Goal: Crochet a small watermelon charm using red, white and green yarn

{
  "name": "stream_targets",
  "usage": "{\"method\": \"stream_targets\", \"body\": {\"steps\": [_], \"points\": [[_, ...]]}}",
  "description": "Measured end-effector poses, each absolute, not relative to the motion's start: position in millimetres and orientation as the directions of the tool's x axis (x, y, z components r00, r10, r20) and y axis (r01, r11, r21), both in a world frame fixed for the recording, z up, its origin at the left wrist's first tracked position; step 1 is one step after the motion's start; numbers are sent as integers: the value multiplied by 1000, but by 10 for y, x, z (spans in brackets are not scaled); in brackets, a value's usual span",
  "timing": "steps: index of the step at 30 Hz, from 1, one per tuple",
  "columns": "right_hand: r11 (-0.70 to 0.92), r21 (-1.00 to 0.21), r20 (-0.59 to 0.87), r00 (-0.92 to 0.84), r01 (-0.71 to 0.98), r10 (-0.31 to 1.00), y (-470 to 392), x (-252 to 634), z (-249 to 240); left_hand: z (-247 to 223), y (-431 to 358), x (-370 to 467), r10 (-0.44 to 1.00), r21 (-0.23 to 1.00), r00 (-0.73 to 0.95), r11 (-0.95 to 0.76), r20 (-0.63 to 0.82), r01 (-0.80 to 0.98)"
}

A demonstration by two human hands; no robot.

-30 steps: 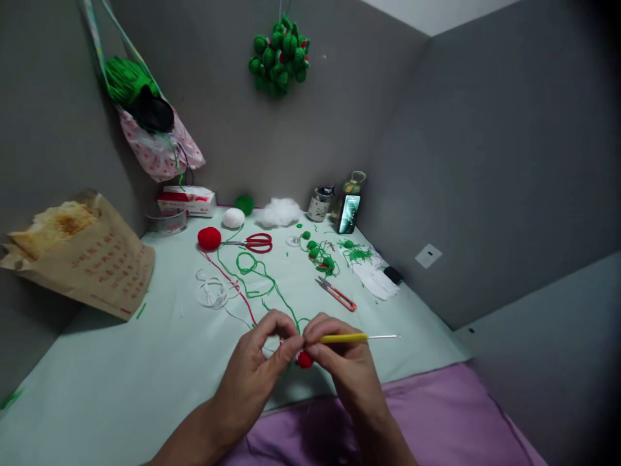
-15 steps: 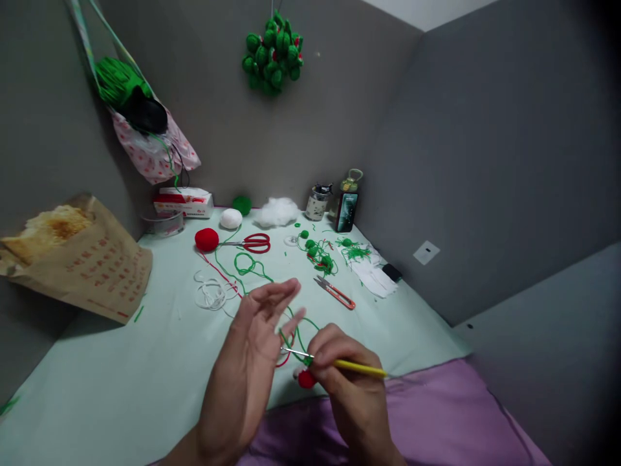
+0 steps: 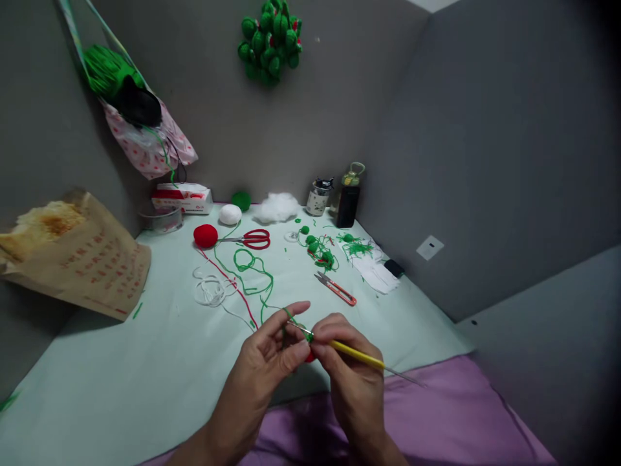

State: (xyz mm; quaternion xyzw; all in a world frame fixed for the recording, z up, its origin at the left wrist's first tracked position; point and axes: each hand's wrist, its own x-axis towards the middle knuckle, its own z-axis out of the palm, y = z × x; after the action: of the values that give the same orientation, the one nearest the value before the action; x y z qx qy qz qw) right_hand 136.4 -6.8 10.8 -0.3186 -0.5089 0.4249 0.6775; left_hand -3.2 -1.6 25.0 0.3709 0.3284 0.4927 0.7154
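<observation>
My right hand [image 3: 352, 372] is closed round a crochet hook [image 3: 359, 355] with a yellow handle, its metal tip pointing left at green yarn. My left hand [image 3: 264, 366] has its thumb and fingers on a small crocheted piece [image 3: 310, 355], red below and green at the top, mostly hidden between both hands. Green yarn passes over the raised left index finger. Beyond the hands, green yarn [image 3: 264, 285], red yarn [image 3: 237, 289] and loose white yarn [image 3: 211, 290] lie on the pale cloth [image 3: 169, 362].
Orange snips [image 3: 337, 289], red-handled scissors [image 3: 255, 239], a red ball [image 3: 206, 236], a white ball [image 3: 229, 214] and stuffing [image 3: 277, 208] lie farther back. A paper bag [image 3: 107, 265] leans at left. A phone [image 3: 347, 207] stands at the back right.
My left hand has moved from spread fingers beside the work to pinching it, with yarn over its index finger. The red part is now more hidden. The view has shifted slightly.
</observation>
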Motion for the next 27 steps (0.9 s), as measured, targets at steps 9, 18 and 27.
{"method": "stream_targets", "body": {"steps": [9,18,27], "points": [[476,-879,476,34,6,879,-27,1471,158,221,-1,-78,957,832,265,244,-122,-499],[317,-911,316,49,-265,948,38,1454,39,231,-12,-135,956,833,267,243,-120,-497],[295,-875,327,-20,-383,945,26,1491,123,232,-29,-182,966,877,238,199,-100,-437]]}}
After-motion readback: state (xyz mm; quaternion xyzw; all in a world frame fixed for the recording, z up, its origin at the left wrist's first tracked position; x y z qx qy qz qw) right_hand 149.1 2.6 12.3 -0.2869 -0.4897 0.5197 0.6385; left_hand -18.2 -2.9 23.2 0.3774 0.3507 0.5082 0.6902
